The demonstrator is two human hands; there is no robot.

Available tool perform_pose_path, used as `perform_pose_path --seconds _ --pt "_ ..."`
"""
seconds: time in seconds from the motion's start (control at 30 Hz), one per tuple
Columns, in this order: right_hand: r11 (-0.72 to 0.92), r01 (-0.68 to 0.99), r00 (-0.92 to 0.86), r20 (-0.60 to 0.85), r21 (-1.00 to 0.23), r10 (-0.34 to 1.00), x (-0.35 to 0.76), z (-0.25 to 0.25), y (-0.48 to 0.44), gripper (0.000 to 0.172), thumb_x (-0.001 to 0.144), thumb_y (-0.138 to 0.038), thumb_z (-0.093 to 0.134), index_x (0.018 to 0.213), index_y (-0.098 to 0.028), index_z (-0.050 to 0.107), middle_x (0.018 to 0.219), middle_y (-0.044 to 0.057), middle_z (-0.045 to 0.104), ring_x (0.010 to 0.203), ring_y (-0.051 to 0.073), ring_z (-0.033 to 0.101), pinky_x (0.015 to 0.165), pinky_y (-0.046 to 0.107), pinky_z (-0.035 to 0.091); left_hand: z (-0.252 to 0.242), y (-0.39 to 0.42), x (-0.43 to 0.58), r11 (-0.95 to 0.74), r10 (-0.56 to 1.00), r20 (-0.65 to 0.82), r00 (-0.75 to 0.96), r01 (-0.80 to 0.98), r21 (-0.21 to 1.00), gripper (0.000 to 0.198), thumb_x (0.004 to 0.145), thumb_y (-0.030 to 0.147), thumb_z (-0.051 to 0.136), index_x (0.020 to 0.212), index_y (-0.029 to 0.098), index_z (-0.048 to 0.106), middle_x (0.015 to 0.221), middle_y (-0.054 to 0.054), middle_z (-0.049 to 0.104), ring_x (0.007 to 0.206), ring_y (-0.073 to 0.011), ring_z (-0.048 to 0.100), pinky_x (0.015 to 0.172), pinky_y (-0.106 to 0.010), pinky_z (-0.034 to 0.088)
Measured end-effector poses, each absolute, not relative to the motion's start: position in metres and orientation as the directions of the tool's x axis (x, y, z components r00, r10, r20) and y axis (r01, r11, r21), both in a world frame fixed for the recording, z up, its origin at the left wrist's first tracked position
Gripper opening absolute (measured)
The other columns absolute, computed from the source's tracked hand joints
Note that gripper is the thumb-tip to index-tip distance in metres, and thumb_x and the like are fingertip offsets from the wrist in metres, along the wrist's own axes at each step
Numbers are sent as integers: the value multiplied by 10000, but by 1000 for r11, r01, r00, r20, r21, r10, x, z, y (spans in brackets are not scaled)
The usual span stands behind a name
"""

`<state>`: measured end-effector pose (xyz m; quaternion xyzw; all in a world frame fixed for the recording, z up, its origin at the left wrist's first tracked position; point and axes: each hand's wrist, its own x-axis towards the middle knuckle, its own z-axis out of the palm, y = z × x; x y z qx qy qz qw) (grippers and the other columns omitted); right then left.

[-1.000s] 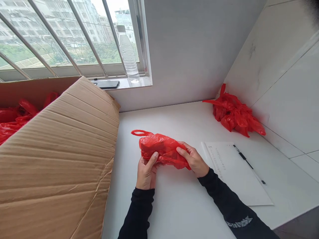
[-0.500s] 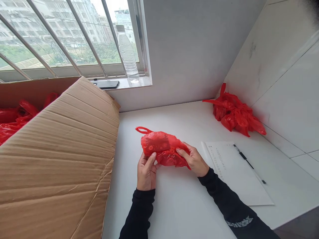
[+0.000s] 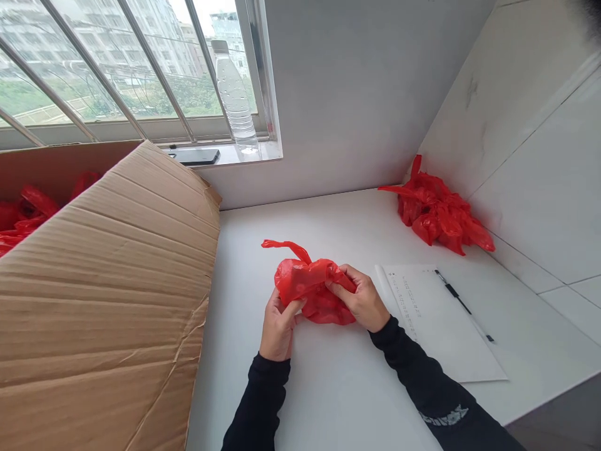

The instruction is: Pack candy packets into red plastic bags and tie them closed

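Red plastic bag (image 3: pixel 310 288) is scrunched between the left hand (image 3: pixel 278 326) and right hand (image 3: pixel 359 304), fingers clenched into folds that hide their tips and its print.

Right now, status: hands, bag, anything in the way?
Left hand and right hand both clamped on crumpled red plastic bag. Bag bunched, one handle sticking out up-left. Brown cardboard box close left, white paper sheet right; neither touching hands.

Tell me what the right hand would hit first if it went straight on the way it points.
The red plastic bag: the right hand points forward and left and grips it. Past it, the line likely crosses bare table toward the cardboard box; depth is unclear.
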<state>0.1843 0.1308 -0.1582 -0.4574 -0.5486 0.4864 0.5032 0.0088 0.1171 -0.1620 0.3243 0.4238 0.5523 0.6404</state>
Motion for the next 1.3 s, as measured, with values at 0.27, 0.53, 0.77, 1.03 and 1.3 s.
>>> perform_pose_path --seconds 0.27,0.53,0.77,1.03,1.3 --pt "82 19 -22 82 -996 996 185 -159 130 285 908 -444 633 758 -207 584 667 -45 450 630 137 402 600 268 363 -160 117 11 130 991 -123 42 -378 917 433 742 326 809 1131 182 682 1049 -82 733 1008 -272 675 860 -373 549" --pt "79 -19 -58 80 -997 995 185 -157 129 238 906 -448 630 835 -222 609 739 -26 520 688 159 476 657 284 420 -166 117 12 131 991 -132 26 -400 907 372 788 373 781 1106 191 718 1028 -80 745 957 -251 681 775 -329 542" --pt "121 -18 -69 122 -992 990 183 -152 127 228 919 -454 607 860 -234 588 810 -10 575 752 175 532 715 295 451 -165 116 9 108 994 -110 16 -388 915 237 773 335 776 951 186 729 862 -31 727 818 -201 661 705 -273 519" --pt "70 -16 -67 71 -997 995 185 -159 128 192 864 -366 647 942 -244 521 816 -30 546 745 161 510 720 301 433 -163 115 13 86 995 -101 -13 -421 903 326 814 411 762 1034 170 751 938 -65 760 918 -252 693 821 -330 531" --pt "51 30 -297 40 -998 954 185 -151 123 325 842 -428 723 1089 -239 631 753 -29 565 700 153 509 717 322 442 -165 113 10 176 984 -176 34 -373 911 317 748 455 808 842 159 744 700 -21 726 654 -185 657 628 -275 511"
